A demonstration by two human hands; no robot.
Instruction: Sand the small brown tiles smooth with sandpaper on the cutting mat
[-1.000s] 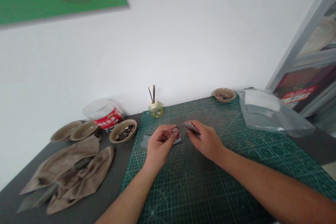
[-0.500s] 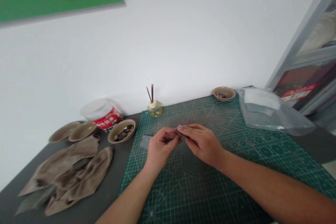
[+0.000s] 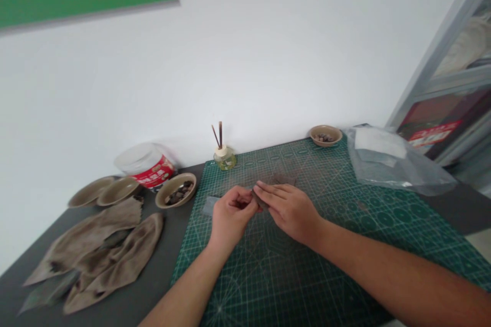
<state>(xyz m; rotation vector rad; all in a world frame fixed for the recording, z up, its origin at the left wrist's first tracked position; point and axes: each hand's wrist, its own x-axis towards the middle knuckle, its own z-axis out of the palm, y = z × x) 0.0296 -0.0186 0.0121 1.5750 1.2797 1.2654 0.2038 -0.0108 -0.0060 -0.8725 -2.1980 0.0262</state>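
My left hand (image 3: 235,214) and my right hand (image 3: 293,210) meet over the green cutting mat (image 3: 245,276). Between their fingertips shows a small grey-brown flat piece (image 3: 255,198), its kind too unclear to name. My right fingers lie stretched together along that piece, pressing it toward my left fingertips. My left thumb and forefinger are closed in a pinch; whatever they grip is hidden. Just left of my left hand, a small clear plastic bag (image 3: 209,206) lies on the mat.
Left of the mat sit a bowl of dark pieces (image 3: 176,191), two more bowls (image 3: 118,191), a red-labelled jar (image 3: 148,166) and stained cloths (image 3: 115,271). A reed diffuser (image 3: 224,157) stands at the back, another bowl (image 3: 326,136) and a large plastic bag (image 3: 395,161) at right.
My right fingers have shifted slightly left and flattened, and more of the grey-brown piece shows. My left hand keeps its pinch. The whole view has moved a little.
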